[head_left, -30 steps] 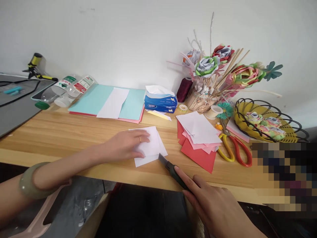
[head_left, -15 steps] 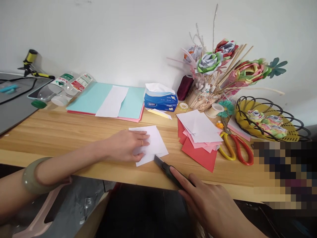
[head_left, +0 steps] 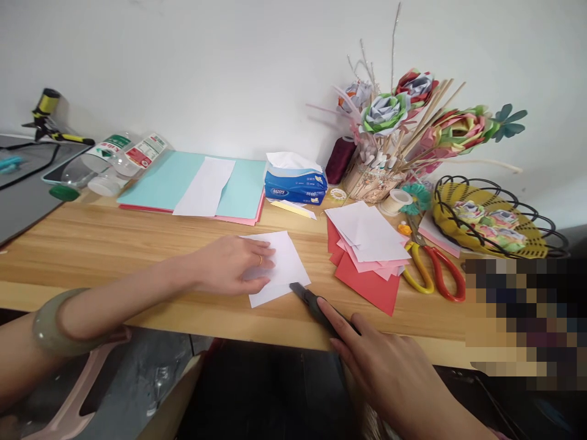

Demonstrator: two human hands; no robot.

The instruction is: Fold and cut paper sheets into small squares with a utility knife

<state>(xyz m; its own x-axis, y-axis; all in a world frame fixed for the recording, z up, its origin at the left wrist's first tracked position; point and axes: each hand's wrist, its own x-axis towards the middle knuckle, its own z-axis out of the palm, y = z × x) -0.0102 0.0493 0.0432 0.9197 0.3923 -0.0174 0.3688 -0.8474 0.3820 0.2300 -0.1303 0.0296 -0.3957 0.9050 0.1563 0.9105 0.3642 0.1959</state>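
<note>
My left hand lies flat with its fingers spread on white paper near the table's front edge. A ring is on one finger and a bangle circles the wrist. My right hand is wrapped round the dark handle of a utility knife, index finger stretched along its top. The knife's tip rests at the lower right edge of the paper. Right of it lies a fanned stack of white, pink and red paper squares.
Scissors lie right of the stack, beside a yellow basket of paper flowers. Behind stand a tissue pack and a jar of sticks and flowers. Blue sheets and plastic bottles are at the left.
The knife tip has shifted slightly right along the paper's lower edge. My left hand stays on the paper. The whole view has moved a little.
</note>
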